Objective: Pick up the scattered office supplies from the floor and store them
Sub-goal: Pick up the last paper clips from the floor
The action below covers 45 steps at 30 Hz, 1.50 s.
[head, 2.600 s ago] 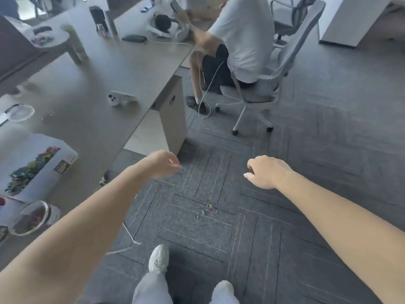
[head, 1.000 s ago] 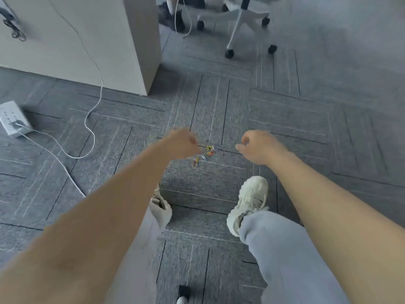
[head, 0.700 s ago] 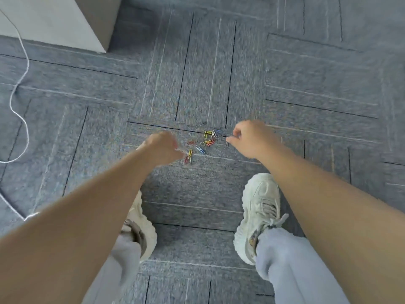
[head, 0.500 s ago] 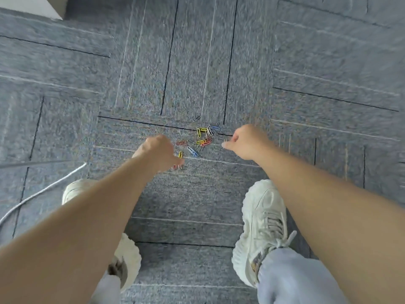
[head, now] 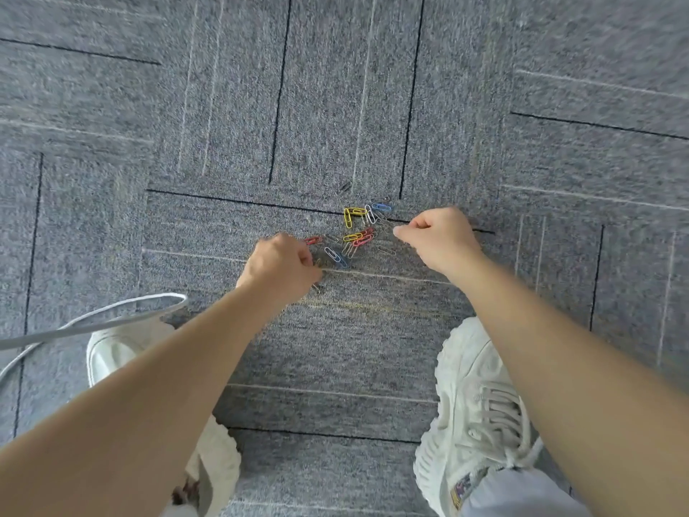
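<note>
Both hands reach down to the carpet (head: 484, 162), held apart, and the clips (head: 354, 233) lie in a loose scatter in the gap between them, with most of the pile just beyond the knuckles.

The left hand (head: 279, 266) is knuckles-up with its fingers curled under, fingertips at the near edge of the scatter. A red clip (head: 313, 240) lies just beside its index knuckle and a blue clip (head: 337, 257) just right of its fingertips. One pale clip (head: 317, 288) peeks out from under the hand on the wrist side. I cannot tell whether those curled fingers grip anything.

The right hand (head: 436, 236) is curled as well, thumb and forefinger brought together and pointing left at the pile. A grey clip (head: 386, 250) lies just below that tip, and the yellow clips (head: 352, 214) sit a little beyond and left of it. I cannot tell whether anything is pinched there either (the fingertips are small and a bit blurred).

One dark clip (head: 345, 187) lies apart from the rest — farther out than both hands.

Under the forearms stand two pale shoes (head: 473, 404), and a white cable (head: 93, 319) loops across the carpet left of the left forearm.
</note>
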Tool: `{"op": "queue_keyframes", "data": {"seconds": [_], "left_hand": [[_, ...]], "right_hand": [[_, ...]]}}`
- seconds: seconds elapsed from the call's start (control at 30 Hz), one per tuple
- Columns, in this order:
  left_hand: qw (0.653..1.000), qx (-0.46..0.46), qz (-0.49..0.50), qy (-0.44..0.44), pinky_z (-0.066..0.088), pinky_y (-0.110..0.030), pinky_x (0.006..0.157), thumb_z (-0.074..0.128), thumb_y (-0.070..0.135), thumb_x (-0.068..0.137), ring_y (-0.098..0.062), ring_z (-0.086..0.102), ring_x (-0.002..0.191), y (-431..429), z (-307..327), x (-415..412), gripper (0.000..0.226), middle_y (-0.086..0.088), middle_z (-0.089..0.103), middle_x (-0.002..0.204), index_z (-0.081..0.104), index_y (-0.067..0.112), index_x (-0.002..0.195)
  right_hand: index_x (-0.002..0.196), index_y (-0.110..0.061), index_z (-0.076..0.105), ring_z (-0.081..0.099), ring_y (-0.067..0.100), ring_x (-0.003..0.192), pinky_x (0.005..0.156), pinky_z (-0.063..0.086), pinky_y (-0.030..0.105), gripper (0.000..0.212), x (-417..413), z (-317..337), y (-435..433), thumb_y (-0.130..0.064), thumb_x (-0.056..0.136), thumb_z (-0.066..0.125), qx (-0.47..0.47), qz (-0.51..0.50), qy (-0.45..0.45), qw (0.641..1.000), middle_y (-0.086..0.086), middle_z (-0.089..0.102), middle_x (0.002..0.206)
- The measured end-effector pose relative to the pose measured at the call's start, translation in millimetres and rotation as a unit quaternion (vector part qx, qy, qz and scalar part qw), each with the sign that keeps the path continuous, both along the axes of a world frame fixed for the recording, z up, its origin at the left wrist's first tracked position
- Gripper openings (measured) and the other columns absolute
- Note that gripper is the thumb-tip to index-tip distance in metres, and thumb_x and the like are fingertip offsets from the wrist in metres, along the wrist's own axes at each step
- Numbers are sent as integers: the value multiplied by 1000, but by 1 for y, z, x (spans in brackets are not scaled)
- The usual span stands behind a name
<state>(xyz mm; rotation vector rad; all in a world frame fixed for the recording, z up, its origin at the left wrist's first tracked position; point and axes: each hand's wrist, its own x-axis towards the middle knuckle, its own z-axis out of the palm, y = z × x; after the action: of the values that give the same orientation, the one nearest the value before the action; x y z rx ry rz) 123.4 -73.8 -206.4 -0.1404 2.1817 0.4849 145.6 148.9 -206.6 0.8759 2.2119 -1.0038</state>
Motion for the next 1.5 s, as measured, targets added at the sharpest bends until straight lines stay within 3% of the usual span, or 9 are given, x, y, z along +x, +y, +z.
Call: {"op": "queue_keyframes", "data": {"seconds": [0.17,0.33,0.5,0.73,1.0,1.13,1.27,1.4,1.5], "left_hand": [[976,178,129,2,53,-20,57,69,13,88,-19,62,63,3,12,-3,9,-8,71,83,62,16,92],[917,276,268,-104,57,-40,82,64,-3,88,-25,65,75,9,15,-5,23,-7,69,77,62,13,105],[851,311,390,-165,41,-26,54,39,-8,79,-17,45,60,11,14,-4,21,-6,51,67,47,9,71],[999,-22,-27,-27,42,-20,47,69,28,89,-13,49,60,-7,5,-6,23,-5,61,82,59,8,92],[998,-50,-38,-27,44,-18,46,74,28,85,-13,55,57,-17,-4,4,24,-6,66,82,65,7,92],[998,39,0,-58,38,-17,44,63,14,90,-12,45,52,-23,-6,4,8,-4,61,75,64,8,85],[972,195,101,-87,34,-23,52,45,-3,88,-14,38,57,-27,-1,5,18,-3,45,65,49,8,74],[874,330,314,-168,37,-31,57,34,-9,58,-20,42,60,-22,11,4,20,-7,49,61,40,10,63],[835,387,342,-190,40,-31,53,49,8,46,-18,45,57,-18,17,4,20,-8,51,63,39,12,62]], "right_hand": [[82,-11,56,67,21,69,66,57,31,17,13,7,12,1,91,65,-358,-242,23,901,11,70,78],[99,-11,60,69,21,73,68,58,31,18,14,11,16,5,95,54,-416,-242,11,877,10,70,80],[87,-12,58,47,17,55,57,40,32,23,4,13,9,3,93,41,-213,-59,20,975,3,52,64],[91,-19,62,51,11,51,46,32,23,18,2,8,-14,-36,92,68,130,279,12,951,-5,57,65],[76,-20,66,48,10,41,45,35,21,19,-3,-2,-13,-33,89,72,69,257,-23,964,-5,58,53],[72,-11,54,41,12,48,49,35,25,16,3,-1,-16,-8,87,59,-213,10,0,977,-2,47,56],[68,-14,39,42,17,57,54,39,29,14,7,-1,-13,-4,57,42,-489,-211,-21,846,5,43,66],[64,-13,41,35,18,56,54,34,27,9,2,5,-13,-10,56,37,-540,-288,15,791,5,38,65],[67,-16,43,30,14,53,48,28,25,8,-6,9,-15,-15,75,44,-448,-283,22,848,-3,36,58]]}}
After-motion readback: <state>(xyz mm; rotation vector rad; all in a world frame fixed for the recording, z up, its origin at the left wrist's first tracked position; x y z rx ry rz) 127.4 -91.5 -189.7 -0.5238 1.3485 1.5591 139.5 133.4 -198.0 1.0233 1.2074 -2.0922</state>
